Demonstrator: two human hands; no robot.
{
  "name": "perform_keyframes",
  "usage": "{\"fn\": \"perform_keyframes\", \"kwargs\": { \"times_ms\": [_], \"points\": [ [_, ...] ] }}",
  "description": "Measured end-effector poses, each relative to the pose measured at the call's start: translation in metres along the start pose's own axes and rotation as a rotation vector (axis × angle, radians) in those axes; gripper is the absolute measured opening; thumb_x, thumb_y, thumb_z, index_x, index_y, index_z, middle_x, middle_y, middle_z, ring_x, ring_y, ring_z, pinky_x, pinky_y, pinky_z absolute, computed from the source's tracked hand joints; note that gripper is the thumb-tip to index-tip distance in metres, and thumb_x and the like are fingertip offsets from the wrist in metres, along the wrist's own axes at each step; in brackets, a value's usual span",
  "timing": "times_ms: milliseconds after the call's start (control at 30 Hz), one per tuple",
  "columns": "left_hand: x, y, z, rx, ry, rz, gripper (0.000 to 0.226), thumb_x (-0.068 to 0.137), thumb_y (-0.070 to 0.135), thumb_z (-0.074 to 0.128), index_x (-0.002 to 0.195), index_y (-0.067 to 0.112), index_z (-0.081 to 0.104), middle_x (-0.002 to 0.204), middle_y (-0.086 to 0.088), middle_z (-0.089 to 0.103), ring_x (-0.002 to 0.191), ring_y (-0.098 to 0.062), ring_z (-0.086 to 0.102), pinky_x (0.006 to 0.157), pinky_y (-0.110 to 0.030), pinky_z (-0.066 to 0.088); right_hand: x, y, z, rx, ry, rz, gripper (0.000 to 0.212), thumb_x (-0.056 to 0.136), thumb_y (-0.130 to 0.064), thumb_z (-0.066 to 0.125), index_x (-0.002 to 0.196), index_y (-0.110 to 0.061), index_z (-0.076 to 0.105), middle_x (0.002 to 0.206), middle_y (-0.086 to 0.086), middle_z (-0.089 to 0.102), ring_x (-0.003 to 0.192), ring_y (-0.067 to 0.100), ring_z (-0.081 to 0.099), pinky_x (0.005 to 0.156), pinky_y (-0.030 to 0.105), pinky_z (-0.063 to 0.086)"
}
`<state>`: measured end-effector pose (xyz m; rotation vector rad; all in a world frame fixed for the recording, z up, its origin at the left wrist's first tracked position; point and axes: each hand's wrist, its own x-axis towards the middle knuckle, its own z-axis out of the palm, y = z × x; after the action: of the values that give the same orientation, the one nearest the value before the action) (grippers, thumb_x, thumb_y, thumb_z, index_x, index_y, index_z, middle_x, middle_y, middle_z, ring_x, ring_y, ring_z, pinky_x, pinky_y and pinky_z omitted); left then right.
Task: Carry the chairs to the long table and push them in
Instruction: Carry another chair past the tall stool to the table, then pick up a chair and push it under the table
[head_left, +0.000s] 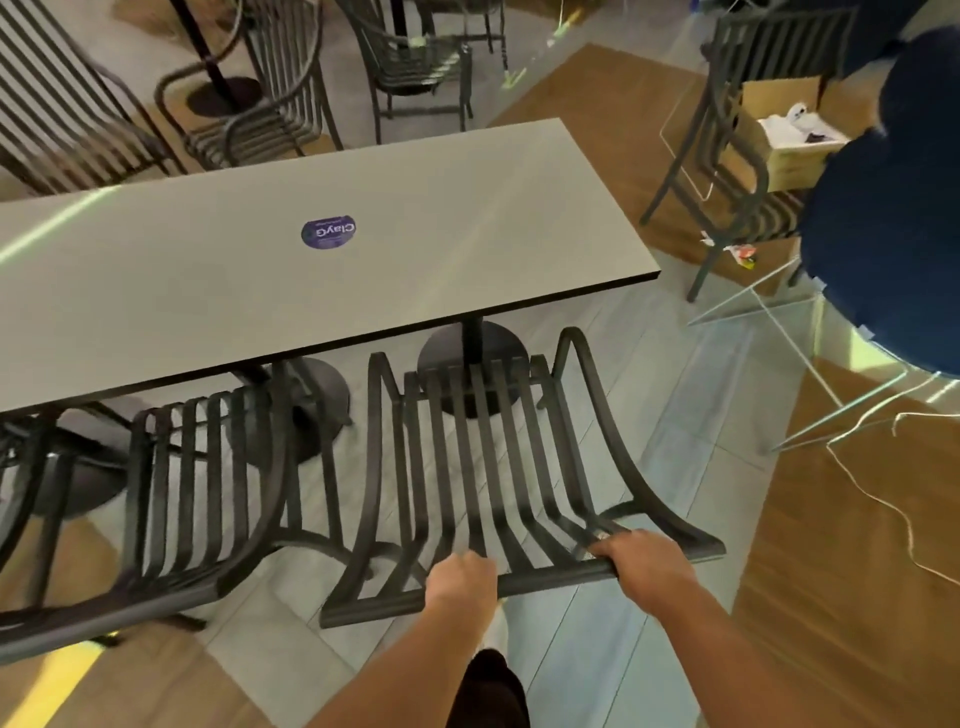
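Observation:
A black slatted metal chair (488, 457) stands in front of me, its seat partly under the near edge of the long grey table (208, 291). My left hand (460, 579) and my right hand (641, 564) both grip the top rail of its backrest, fingers curled over the bar. A second black slatted chair (197, 467) stands to its left, also tucked under the table's near edge. A purple round sticker (328, 233) lies on the tabletop.
Black round table bases (472, 358) stand under the table. More dark slatted chairs (415, 67) stand beyond the table, another chair (737, 171) at the right beside a cardboard box (779, 140). A blue round seat (883, 234) on thin wire legs is at far right. A loose cable (893, 509) lies on the floor.

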<state>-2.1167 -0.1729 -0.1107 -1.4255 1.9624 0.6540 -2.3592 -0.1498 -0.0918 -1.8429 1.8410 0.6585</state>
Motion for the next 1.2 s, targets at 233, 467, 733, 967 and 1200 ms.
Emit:
{"fn": "perform_keyframes", "kwargs": {
  "times_ms": [233,467,733,967,1200],
  "points": [
    [0.036,0.004,-0.045,-0.006,-0.017,0.015,0.025,0.100,0.016,0.055,0.123,0.009,0.064,0.115,-0.008,0.064,0.109,-0.031,0.063,0.090,-0.043,0.054,0.044,0.022,-0.038,0.018,0.033,-0.028,0.049,0.103,-0.012,0.052,0.138,-0.046,0.056,0.128,-0.003,0.064,0.114,0.022,0.063,0.096,0.036,0.052],
    [0.061,-0.001,-0.080,0.000,-0.019,-0.014,0.024,0.100,0.012,0.058,0.123,0.009,0.064,0.112,-0.009,0.065,0.105,-0.029,0.065,0.091,-0.042,0.056,0.084,0.030,-0.068,0.004,0.027,-0.057,0.050,0.103,-0.011,0.054,0.140,-0.045,0.055,0.128,-0.002,0.065,0.114,0.022,0.063,0.096,0.036,0.052],
    [0.080,-0.009,-0.110,-0.044,0.018,-0.039,0.026,0.101,0.010,0.052,0.123,0.012,0.066,0.116,-0.008,0.067,0.108,-0.027,0.066,0.089,-0.038,0.053,0.114,0.036,-0.086,-0.046,0.043,-0.062,0.048,0.102,-0.010,0.052,0.136,-0.043,0.060,0.119,0.000,0.067,0.110,0.022,0.064,0.092,0.036,0.053],
    [0.086,-0.004,-0.121,-0.114,0.007,-0.149,0.024,0.104,0.026,0.055,0.121,0.014,0.065,0.117,-0.006,0.068,0.110,-0.026,0.066,0.093,-0.039,0.055,0.128,0.041,-0.088,-0.067,0.010,-0.159,0.046,0.098,-0.010,0.059,0.137,-0.034,0.060,0.122,0.000,0.065,0.111,0.021,0.063,0.096,0.037,0.052],
    [0.079,0.041,-0.162,-0.212,-0.165,-0.186,0.050,0.096,0.050,0.066,0.133,0.018,0.058,0.131,-0.008,0.062,0.120,-0.027,0.059,0.104,-0.039,0.047,0.132,0.075,-0.111,0.242,-0.185,-0.411,0.044,0.093,-0.046,0.069,0.131,-0.024,0.062,0.121,0.002,0.062,0.112,0.022,0.060,0.097,0.040,0.052]
  ]
}}
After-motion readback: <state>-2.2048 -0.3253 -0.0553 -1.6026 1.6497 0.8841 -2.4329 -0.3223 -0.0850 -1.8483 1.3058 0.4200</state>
